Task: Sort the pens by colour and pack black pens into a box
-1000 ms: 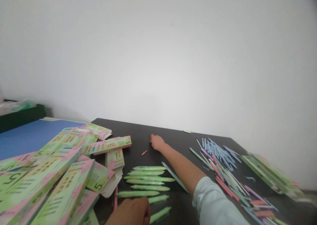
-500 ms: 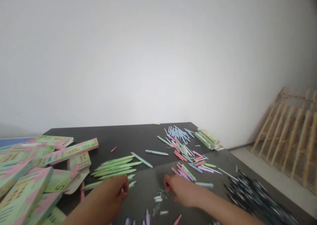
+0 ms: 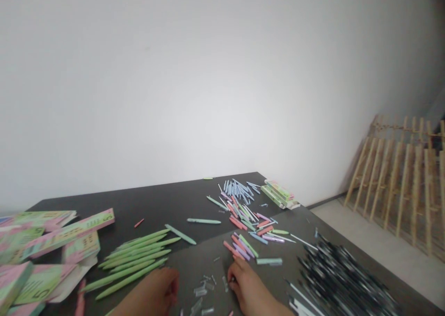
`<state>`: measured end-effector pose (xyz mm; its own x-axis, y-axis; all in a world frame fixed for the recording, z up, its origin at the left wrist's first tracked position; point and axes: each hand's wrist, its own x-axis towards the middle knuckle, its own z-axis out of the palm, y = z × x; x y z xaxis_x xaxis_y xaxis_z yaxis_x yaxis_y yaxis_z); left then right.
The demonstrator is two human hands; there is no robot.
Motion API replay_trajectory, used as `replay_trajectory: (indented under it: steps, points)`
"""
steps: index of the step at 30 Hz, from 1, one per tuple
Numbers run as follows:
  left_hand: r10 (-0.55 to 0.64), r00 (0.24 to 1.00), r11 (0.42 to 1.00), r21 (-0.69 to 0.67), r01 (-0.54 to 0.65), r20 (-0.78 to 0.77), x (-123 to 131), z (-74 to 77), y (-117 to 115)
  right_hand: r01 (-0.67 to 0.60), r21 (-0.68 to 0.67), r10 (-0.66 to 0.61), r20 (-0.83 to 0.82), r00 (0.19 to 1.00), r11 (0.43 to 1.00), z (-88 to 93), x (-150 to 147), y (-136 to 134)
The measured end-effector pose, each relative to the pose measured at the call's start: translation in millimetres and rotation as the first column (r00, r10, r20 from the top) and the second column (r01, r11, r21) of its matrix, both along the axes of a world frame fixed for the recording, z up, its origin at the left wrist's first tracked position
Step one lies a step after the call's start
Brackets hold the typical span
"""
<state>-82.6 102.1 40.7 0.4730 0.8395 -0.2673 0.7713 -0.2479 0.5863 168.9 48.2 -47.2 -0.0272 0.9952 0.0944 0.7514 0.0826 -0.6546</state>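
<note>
My left hand (image 3: 158, 292) is at the bottom of the view, just right of and below a row of green pen barrels (image 3: 139, 255). Its fingers are curled inward, and whatever they may hold is hidden. Low over the table, my right hand (image 3: 252, 288) has its thumb and fingers pinched together; I cannot make out anything between them. Right above its knuckles lie pink, purple and green pen barrel pieces (image 3: 245, 246). Several small clear plastic pieces (image 3: 203, 290) are scattered between the two hands.
Printed cardboard boxes (image 3: 41, 279) pile up at the left. A heap of dark thin rods (image 3: 347, 279) lies at the right. Farther back are blue pen parts (image 3: 238, 190), mixed coloured parts (image 3: 246, 211) and more boxes (image 3: 278, 193). A bamboo rack (image 3: 399, 186) leans beyond the table.
The view has swung right, so the table's contents sit farther left. Both hands have come slightly nearer to me, and my right hand is now just below the coloured barrel pieces.
</note>
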Motion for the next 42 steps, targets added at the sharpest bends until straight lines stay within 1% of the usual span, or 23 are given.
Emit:
replay_trajectory:
  steps: [2, 6, 8, 10, 12, 14, 16, 19, 22, 24, 30, 34, 37, 39, 42]
  points:
    - [0.021, 1.000, 0.997, -0.080, -0.021, 0.009, 0, -3.7, 4, -0.016, -0.004, 0.016, -0.023, 1.000, 1.000, 5.0, 1, -2]
    - [0.043, 0.996, 0.993, -0.111, -0.034, 0.076, 1, -6.6, 8, -0.085, -0.022, 0.085, -0.028, 0.996, 0.996, 13.0, 5, -4]
    - [0.030, 0.992, 0.989, -0.145, -0.011, 0.125, 2, -11.2, 10, -0.118, -0.030, 0.117, -0.034, 0.993, 0.993, 14.2, 7, -5]
    - [0.007, 0.983, 0.984, -0.176, 0.026, 0.183, 2, -18.4, 11, -0.132, -0.009, 0.132, -0.061, 0.989, 0.991, 13.8, 9, -6]
    - [-0.010, 0.973, 0.977, -0.203, 0.059, 0.231, 4, -25.2, 13, -0.109, 0.037, 0.113, -0.109, 0.988, 0.993, 12.9, 11, -8]
    - [-0.021, 0.958, 0.969, -0.230, 0.090, 0.286, 7, -28.0, 14, -0.086, 0.066, 0.095, -0.147, 0.985, 0.994, 12.5, 12, -10]
    - [-0.015, 0.941, 0.959, -0.261, 0.109, 0.338, 12, -26.0, 12, -0.078, 0.075, 0.089, -0.158, 0.983, 0.994, 13.9, 13, -13]
    - [-0.006, 0.916, 0.940, -0.309, 0.142, 0.400, 18, -17.8, 8, -0.090, 0.076, 0.101, -0.154, 0.983, 0.993, 18.8, 13, -16]
    - [0.000, 0.877, 0.906, -0.371, 0.203, 0.481, 19, -11.0, 5, -0.091, 0.073, 0.101, -0.139, 0.985, 0.993, 24.0, 11, -19]
    - [0.010, 0.863, 0.891, -0.397, 0.221, 0.505, 18, -9.0, 5, -0.092, 0.069, 0.100, -0.128, 0.987, 0.993, 27.4, 9, -21]
    - [0.048, 0.863, 0.890, -0.414, 0.193, 0.503, 15, -7.6, 7, -0.092, 0.067, 0.099, -0.103, 0.990, 0.993, 35.1, 7, -24]
    - [0.079, 0.879, 0.886, -0.437, 0.154, 0.471, 12, -1.7, 7, -0.089, 0.092, 0.098, -0.101, 0.990, 0.992, 33.3, 8, -24]
    - [0.108, 0.886, 0.898, -0.427, 0.108, 0.451, 7, 4.4, 8, -0.074, 0.122, 0.084, -0.075, 0.994, 0.990, 31.2, 10, -24]
    - [0.093, 0.913, 0.917, -0.391, 0.076, 0.396, 2, 5.8, 12, -0.057, 0.145, 0.066, -0.060, 0.996, 0.988, 30.7, 12, -24]
    - [0.060, 0.970, 0.945, -0.327, 0.020, 0.233, -11, 2.1, 19, -0.034, 0.200, 0.044, -0.047, 0.998, 0.979, 30.9, 14, -24]
